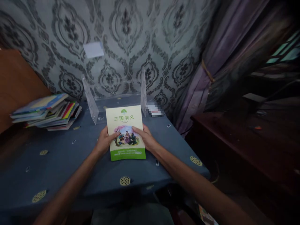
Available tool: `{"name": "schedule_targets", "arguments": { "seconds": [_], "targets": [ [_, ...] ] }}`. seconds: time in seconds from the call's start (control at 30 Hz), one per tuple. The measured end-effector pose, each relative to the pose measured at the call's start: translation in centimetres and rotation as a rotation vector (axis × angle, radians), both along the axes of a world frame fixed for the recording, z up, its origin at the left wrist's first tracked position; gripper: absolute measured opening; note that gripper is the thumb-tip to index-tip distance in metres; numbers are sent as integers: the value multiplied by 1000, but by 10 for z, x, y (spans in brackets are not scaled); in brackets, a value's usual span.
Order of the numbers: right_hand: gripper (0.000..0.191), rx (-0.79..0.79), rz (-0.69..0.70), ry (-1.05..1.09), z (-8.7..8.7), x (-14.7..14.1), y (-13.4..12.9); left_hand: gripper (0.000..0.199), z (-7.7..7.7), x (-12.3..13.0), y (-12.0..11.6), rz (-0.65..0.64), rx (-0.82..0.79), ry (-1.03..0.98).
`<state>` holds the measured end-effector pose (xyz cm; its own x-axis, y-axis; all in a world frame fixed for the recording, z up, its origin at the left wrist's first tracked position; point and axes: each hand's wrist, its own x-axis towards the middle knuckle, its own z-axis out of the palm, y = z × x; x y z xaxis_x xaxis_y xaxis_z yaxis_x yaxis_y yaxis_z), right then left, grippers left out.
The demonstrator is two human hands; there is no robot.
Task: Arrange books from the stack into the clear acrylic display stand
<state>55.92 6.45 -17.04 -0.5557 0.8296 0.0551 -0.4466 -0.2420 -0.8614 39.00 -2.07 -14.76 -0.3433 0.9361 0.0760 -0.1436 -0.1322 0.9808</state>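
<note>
A book (pixel 126 117) with a cream cover, a green lower band and a picture of robed figures is held upright between both hands, over the table's middle. My left hand (pixel 104 140) grips its left edge, thumb across the front. On the opposite edge, my right hand (pixel 147 137) is closed the same way, its thumb on the picture. Fingers behind the book are hidden. Just beyond it stands a clear plastic rack with a left side panel (pixel 89 100) and a right side panel (pixel 143 93).
A leaning stack of books (pixel 53 111) lies on the left of the blue patterned tablecloth (pixel 58 156). A small blurred-out item (pixel 154 109) sits right of the rack. Patterned wallpaper rises behind. A tied purple curtain (pixel 199 78) and dark red furniture (pixel 225 134) stand on the right.
</note>
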Motion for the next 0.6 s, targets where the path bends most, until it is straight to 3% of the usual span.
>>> {"name": "schedule_targets", "arguments": {
  "seconds": [0.13, 0.23, 0.33, 0.47, 0.6],
  "targets": [
    [49, 235, -140, 11, 14, 0, 5, 66, 15, 1, 15, 10, 104, 85],
    [46, 427, -209, -53, 23, 0, 14, 58, 17, 0, 24, 52, 170, 128],
    [46, 533, -192, -106, 25, 2, 22, 58, 10, -2, 32, 84, 165, 136],
    [48, 619, -130, -155, 12, 10, 26, 62, -7, -4, 36, 77, 87, 117],
    [46, 639, -84, -222, -6, 17, 24, 57, -22, -6, 31, -33, -24, 81]
  ]
}}
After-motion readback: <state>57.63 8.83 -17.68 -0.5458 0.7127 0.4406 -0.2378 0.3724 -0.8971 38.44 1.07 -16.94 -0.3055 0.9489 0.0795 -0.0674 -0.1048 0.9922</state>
